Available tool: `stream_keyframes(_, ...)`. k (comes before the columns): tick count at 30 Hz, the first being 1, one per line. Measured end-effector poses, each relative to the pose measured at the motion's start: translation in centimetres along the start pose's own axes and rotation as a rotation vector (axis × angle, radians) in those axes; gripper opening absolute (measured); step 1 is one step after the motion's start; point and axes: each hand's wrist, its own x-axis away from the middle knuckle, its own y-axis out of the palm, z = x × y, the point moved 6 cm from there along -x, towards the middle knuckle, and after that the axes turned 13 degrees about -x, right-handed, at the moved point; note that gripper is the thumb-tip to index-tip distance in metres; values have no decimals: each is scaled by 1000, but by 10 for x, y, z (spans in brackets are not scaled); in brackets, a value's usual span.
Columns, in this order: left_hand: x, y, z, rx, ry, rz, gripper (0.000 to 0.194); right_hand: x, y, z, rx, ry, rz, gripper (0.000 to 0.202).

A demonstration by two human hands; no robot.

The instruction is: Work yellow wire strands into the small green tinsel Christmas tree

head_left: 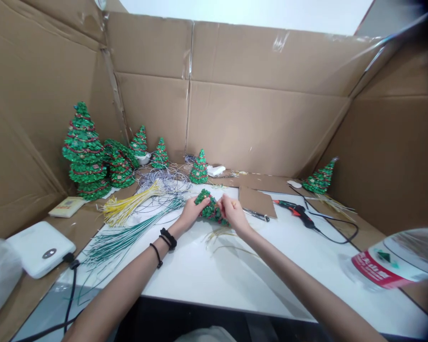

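A small green tinsel Christmas tree (206,194) with red trim lies tilted between my two hands above the white table. My left hand (193,210) is closed round its left side, thumb on top. At the tree's right side my right hand (231,209) is closed in a pinch against it; what sits between those fingertips is too small to make out. Loose tan strands (217,235) lie on the table just under the hands. A bundle of green wires (128,242) and a bundle of yellow and white strands (130,204) spread to the left of my left hand.
Finished-looking trees (82,152) stand at the back left, another tree (321,176) at the right. A glue gun (299,213) with a cord, tweezers (257,215) and a cardboard piece (258,202) lie right. A large bottle (395,261) and white power bank (43,247) flank the table inside cardboard walls.
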Motion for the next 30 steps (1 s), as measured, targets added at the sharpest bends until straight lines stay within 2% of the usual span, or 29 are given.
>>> stream_keyframes(2,1,1,1,2,-5,0,39,8,1,-5,84,-25,-12,46)
stream_keyframes(6,0,-1,1,-31,20,16,37,9,18,-31,596,-196,-240,42)
stream_keyframes(9,-2,-1,-2,-33,26,22,34,-2,27,-39,806,-202,-325,39)
stream_keyframes(12,-1,0,-3,-73,27,12,37,-14,24,-37,721,-129,-319,44)
stream_keyframes(17,3,8,3,-67,45,-64,39,-13,7,-19,244,-27,-286,47)
stream_keyframes(20,5,11,4,-7,37,-80,40,-2,-3,-3,6,49,-136,48)
stream_keyframes(23,5,11,1,-5,19,-34,41,13,-8,10,-160,138,44,48)
stream_keyframes(25,4,11,-1,-22,12,-7,40,20,-6,6,-119,100,72,50)
stream_keyframes(26,4,11,-2,-34,14,1,40,21,-4,-1,-27,49,48,50)
stream_keyframes(28,5,11,-2,-52,24,11,39,19,2,-17,250,-64,-44,49)
stream_keyframes(30,5,12,-1,-62,32,14,39,12,8,-30,511,-114,-135,45)
